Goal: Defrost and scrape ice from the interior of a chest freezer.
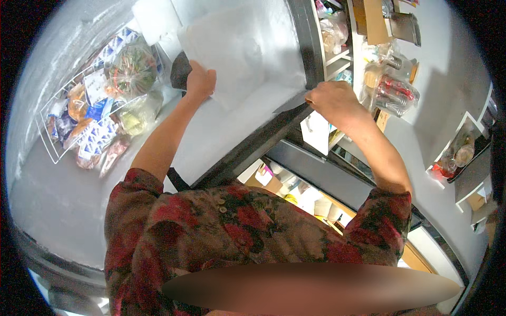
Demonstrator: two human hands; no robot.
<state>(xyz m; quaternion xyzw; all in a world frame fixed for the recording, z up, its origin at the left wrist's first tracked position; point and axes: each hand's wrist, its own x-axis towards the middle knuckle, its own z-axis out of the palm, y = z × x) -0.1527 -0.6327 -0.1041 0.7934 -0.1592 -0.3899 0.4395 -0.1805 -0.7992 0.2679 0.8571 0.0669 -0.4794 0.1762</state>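
Inside an open chest freezer with frosted walls (237, 47), my left hand (201, 82) is at the inner wall, its fingers closed around a dark grey, flat item (180, 71), perhaps a cloth or scraper; its far side is hidden. My right hand (336, 103) has its curled fingertips at the dark rim (310, 59) of the freezer, beside a loose-looking grey flap (290, 103). Whether it grips the flap or the rim cannot be made out. A white wire basket (50, 146) holds bagged food and blue-and-white printed packs, left of my left hand.
A bag of pale green food (136, 118) lies against the basket. A white block-shaped item (154, 19) is at the top. Outside the rim on the right stand shelves (338, 65), bagged plastic cups (395, 93) and a cardboard box (375, 23). An open drawer-like space with goods is below.
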